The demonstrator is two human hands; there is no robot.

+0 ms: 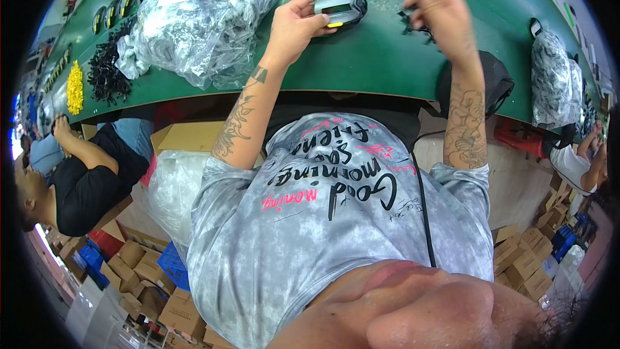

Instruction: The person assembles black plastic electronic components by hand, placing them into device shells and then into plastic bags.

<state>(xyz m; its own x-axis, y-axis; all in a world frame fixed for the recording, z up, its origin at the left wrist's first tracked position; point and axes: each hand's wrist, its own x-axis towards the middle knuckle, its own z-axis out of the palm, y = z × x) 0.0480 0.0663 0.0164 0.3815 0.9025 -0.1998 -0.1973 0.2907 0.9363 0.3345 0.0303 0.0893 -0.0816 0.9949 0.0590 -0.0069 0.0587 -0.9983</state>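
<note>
"What's cut off?"
"The green table [374, 68] runs past the upper edge. On it sits a crinkled clear bag [203, 26], its grey contents hard to read through glare."
"The hands?"
"The right hand [442, 13] is blurred, fingers loosely bent; whether it grips anything, one cannot tell. The left hand [294, 29] pinches the shell [354, 8], a smooth grey-and-black oval ring, over the table right of the bag."
"Smallest?"
"Spiky black bits [407, 15], partly hidden by the right hand."

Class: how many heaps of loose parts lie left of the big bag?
2: a yellow heap and a black heap between it and the bag. The bag may hide others.
</note>
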